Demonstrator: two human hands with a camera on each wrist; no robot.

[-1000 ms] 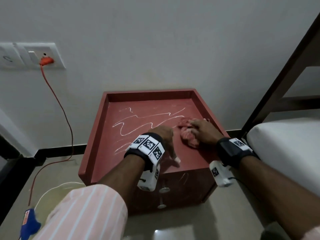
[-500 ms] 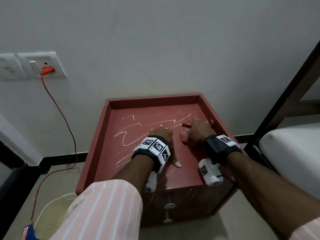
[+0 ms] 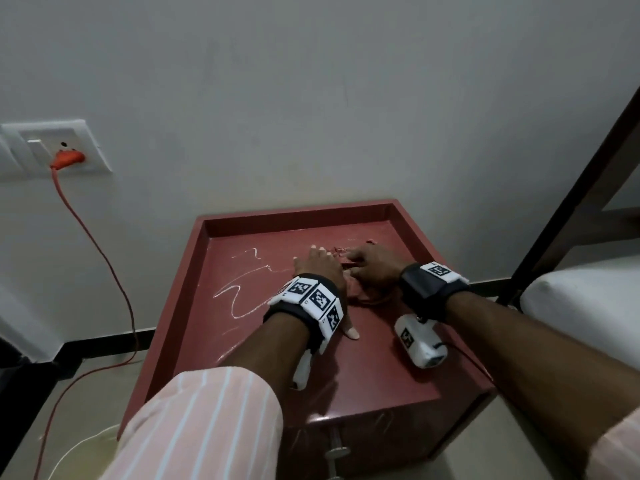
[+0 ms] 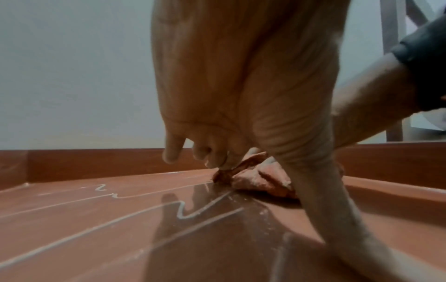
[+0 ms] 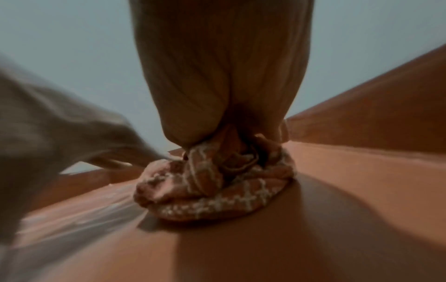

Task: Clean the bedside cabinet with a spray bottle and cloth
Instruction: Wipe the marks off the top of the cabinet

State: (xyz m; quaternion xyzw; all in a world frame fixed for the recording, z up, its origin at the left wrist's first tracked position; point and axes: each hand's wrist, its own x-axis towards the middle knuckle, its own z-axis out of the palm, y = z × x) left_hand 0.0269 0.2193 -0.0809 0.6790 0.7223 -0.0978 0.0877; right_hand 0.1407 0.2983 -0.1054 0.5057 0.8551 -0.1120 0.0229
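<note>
The red bedside cabinet [image 3: 298,211] has a raised rim and white squiggly lines [image 3: 239,299] across its top. A bunched pink patterned cloth [image 3: 356,292] lies right of the middle. My right hand [image 3: 375,268] grips it from above; in the right wrist view the fingers [image 5: 229,133] are dug into the cloth [image 5: 217,190]. My left hand [image 3: 320,268] lies just left of it. Its fingertips [image 4: 217,162] touch the cloth's edge [image 4: 263,179], and its thumb is stretched back on the top. No spray bottle is in view.
An orange plug [image 3: 65,157] sits in a wall socket at the left, and its cable [image 3: 104,258] runs down to the floor. A white mattress [image 3: 581,299] and a dark bed frame [image 3: 571,202] stand close on the right. Drawer knobs [image 3: 336,455] stick out at the cabinet's front.
Both hands and the cloth have moved away from the front edge toward the back of the cabinet top. The left hand has closed in on the cloth.
</note>
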